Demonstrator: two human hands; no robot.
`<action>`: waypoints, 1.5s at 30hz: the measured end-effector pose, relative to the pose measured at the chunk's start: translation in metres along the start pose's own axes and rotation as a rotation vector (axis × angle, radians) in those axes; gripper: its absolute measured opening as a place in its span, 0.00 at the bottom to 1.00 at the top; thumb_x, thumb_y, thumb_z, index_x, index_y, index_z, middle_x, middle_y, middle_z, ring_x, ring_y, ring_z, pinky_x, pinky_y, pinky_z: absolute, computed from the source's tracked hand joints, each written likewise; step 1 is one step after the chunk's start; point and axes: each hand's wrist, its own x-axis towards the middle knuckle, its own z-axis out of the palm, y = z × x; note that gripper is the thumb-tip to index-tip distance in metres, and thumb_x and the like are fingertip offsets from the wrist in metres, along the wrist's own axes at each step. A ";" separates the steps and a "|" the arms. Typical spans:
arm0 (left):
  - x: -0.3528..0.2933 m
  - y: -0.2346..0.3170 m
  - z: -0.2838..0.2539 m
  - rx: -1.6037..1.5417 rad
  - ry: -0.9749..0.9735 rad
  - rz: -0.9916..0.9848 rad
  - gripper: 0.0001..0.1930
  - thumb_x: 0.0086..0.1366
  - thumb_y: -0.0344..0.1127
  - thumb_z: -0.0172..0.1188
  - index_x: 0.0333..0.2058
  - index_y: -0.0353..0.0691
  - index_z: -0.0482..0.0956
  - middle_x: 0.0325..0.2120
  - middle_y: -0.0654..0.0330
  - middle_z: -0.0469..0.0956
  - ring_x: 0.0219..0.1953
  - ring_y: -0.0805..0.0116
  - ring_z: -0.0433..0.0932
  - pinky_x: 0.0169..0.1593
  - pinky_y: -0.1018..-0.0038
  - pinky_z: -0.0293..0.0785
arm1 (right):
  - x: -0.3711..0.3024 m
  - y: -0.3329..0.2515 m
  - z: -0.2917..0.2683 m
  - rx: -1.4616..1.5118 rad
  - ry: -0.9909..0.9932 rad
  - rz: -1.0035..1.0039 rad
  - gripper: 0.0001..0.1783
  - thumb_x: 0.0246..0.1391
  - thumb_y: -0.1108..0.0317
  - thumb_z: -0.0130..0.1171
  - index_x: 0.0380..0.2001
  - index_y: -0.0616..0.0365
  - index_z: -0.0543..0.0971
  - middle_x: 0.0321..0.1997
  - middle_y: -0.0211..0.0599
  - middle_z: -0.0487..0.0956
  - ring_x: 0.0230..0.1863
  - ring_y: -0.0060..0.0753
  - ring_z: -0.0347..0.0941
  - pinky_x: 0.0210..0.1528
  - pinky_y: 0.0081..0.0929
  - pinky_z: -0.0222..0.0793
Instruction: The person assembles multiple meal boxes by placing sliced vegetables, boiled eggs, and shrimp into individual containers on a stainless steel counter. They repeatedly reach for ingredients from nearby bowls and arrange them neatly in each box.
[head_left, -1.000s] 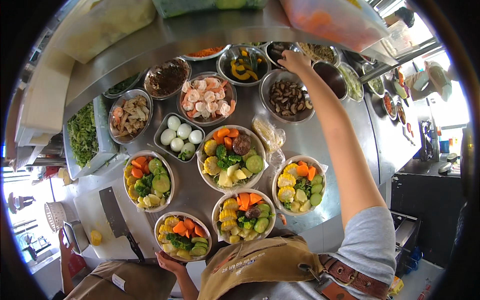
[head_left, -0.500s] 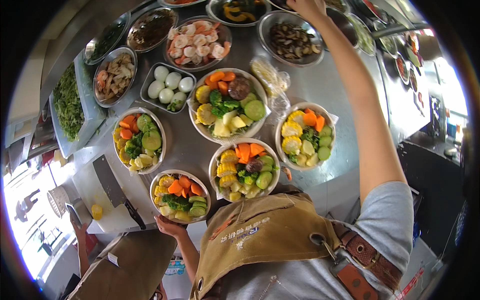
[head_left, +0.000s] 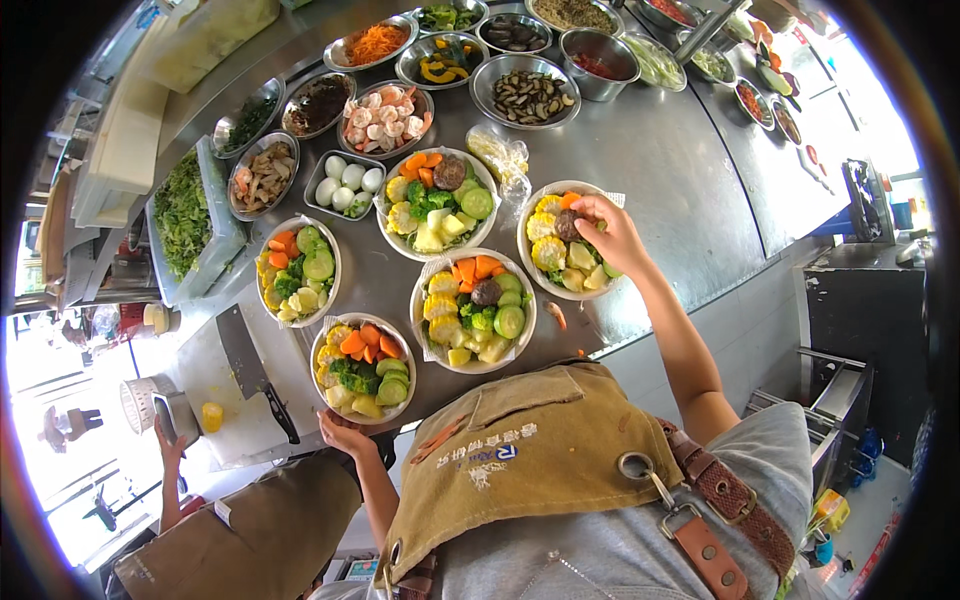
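Observation:
My right hand (head_left: 608,238) pinches a dark brown mushroom cap (head_left: 566,225) over the right-hand bowl (head_left: 527,262). Corn, carrot, potato and green slices show around it there. My left hand (head_left: 345,434) is at the near rim of the front left bowl (head_left: 318,390), its fingertips curled against the side and partly hidden. Corn, carrots, broccoli, potato and cucumber slices fill this bowl. A middle bowl (head_left: 420,340) and a larger back bowl (head_left: 385,222) each carry a brown cap among vegetables. Another vegetable bowl (head_left: 338,262) stands at the left.
Steel bowls of shrimp (head_left: 385,118), sliced mushrooms (head_left: 530,97) and shredded carrot (head_left: 372,43) line the back. Peeled eggs (head_left: 352,176) sit in a tray. A knife (head_left: 243,355) lies on a cutting board (head_left: 200,370). At left, a co-worker's hand (head_left: 170,450) holds a grey object.
My right hand has come back from the far row of bowls to the right-hand bowl, now with a mushroom cap. My left hand stays by the front left bowl. The view has shifted.

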 end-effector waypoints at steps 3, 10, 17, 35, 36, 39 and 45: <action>-0.001 -0.001 0.000 0.007 -0.011 0.044 0.21 0.67 0.52 0.47 0.36 0.37 0.73 0.31 0.58 0.78 0.33 0.69 0.79 0.35 0.76 0.75 | 0.001 0.009 0.008 0.134 0.046 0.021 0.13 0.54 0.74 0.56 0.44 0.63 0.73 0.43 0.34 0.78 0.42 0.23 0.73 0.47 0.22 0.67; 0.003 -0.007 -0.003 -0.009 -0.048 0.082 0.18 0.67 0.51 0.47 0.32 0.40 0.73 0.28 0.62 0.77 0.29 0.74 0.78 0.28 0.81 0.74 | 0.008 0.014 0.021 0.029 0.133 -0.013 0.12 0.53 0.74 0.57 0.42 0.62 0.74 0.41 0.37 0.79 0.41 0.27 0.75 0.43 0.25 0.71; 0.001 -0.008 0.001 -0.103 -0.036 0.100 0.16 0.67 0.46 0.48 0.29 0.40 0.73 0.24 0.66 0.72 0.28 0.75 0.71 0.32 0.77 0.68 | 0.020 -0.002 0.015 -0.194 0.193 -0.105 0.11 0.51 0.69 0.58 0.40 0.55 0.76 0.37 0.36 0.79 0.33 0.33 0.76 0.36 0.26 0.71; -0.017 -0.008 0.008 -0.191 -0.072 0.338 0.14 0.69 0.38 0.47 0.26 0.36 0.68 0.21 0.65 0.70 0.25 0.78 0.69 0.28 0.81 0.66 | 0.319 -0.325 -0.008 -0.516 0.306 -0.892 0.16 0.50 0.65 0.57 0.43 0.54 0.74 0.43 0.36 0.78 0.41 0.38 0.76 0.41 0.33 0.72; -0.016 -0.011 0.008 -0.259 -0.065 0.322 0.14 0.68 0.39 0.48 0.28 0.35 0.70 0.22 0.63 0.71 0.26 0.76 0.70 0.29 0.81 0.67 | 0.347 -0.329 -0.011 -0.523 0.293 -0.794 0.17 0.49 0.64 0.57 0.43 0.55 0.74 0.42 0.36 0.79 0.42 0.38 0.77 0.42 0.33 0.72; -0.015 -0.025 0.015 -0.331 0.143 0.210 0.13 0.68 0.40 0.46 0.26 0.38 0.67 0.22 0.65 0.69 0.26 0.75 0.68 0.31 0.79 0.67 | 0.416 -0.326 -0.021 -0.635 0.223 -0.535 0.21 0.46 0.66 0.59 0.46 0.57 0.74 0.42 0.43 0.79 0.43 0.40 0.76 0.44 0.33 0.71; 0.003 -0.038 -0.004 -0.055 0.066 0.310 0.12 0.66 0.37 0.46 0.24 0.39 0.64 0.21 0.66 0.63 0.26 0.76 0.64 0.31 0.78 0.64 | 0.481 -0.314 -0.015 -0.954 0.036 -0.403 0.23 0.48 0.70 0.54 0.50 0.58 0.73 0.49 0.49 0.77 0.51 0.46 0.72 0.52 0.35 0.67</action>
